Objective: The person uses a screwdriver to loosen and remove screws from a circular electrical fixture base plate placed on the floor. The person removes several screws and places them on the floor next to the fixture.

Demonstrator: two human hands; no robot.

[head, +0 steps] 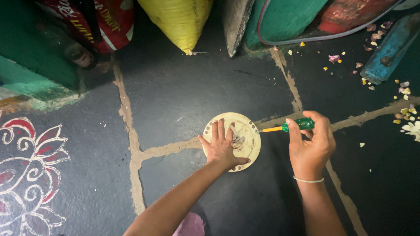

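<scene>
A round cream-coloured disc with small holes around its rim lies flat on the dark stone floor. My left hand presses down on it, fingers spread over its left half. A small metal part shows at the disc's middle beside my fingers. My right hand grips a screwdriver with a green handle and a yellow shaft, held level. Its tip touches the disc's right rim. A pale band circles my right wrist.
A yellow sack, a red printed bag and a green drum stand along the far edge. A blue block lies at the right among scattered petals. A white floor drawing covers the left.
</scene>
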